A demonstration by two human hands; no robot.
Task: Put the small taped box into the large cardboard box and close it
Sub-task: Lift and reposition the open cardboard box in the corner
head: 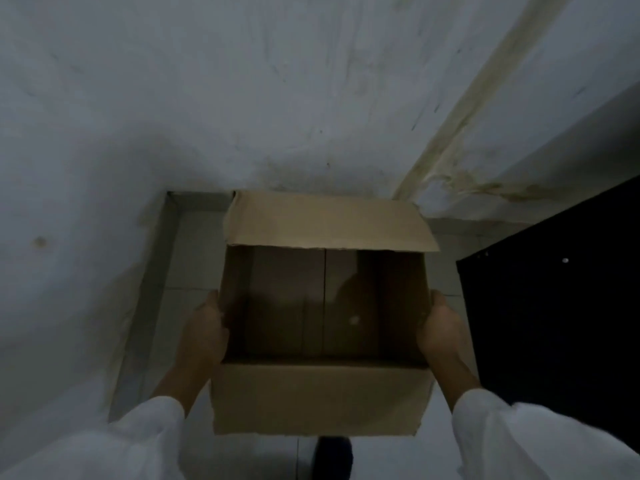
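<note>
My left hand (204, 332) at 9 o'clock, right hand (441, 329) at 3, fingers clasping open brown cardboard box (322, 396), long axis left-right; interior empty, small taped box unseen.

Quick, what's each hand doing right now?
Left hand: gripping the left side of the large cardboard box.
Right hand: gripping the box's right side.

Dim, soft, wide-angle edge distortion
</note>
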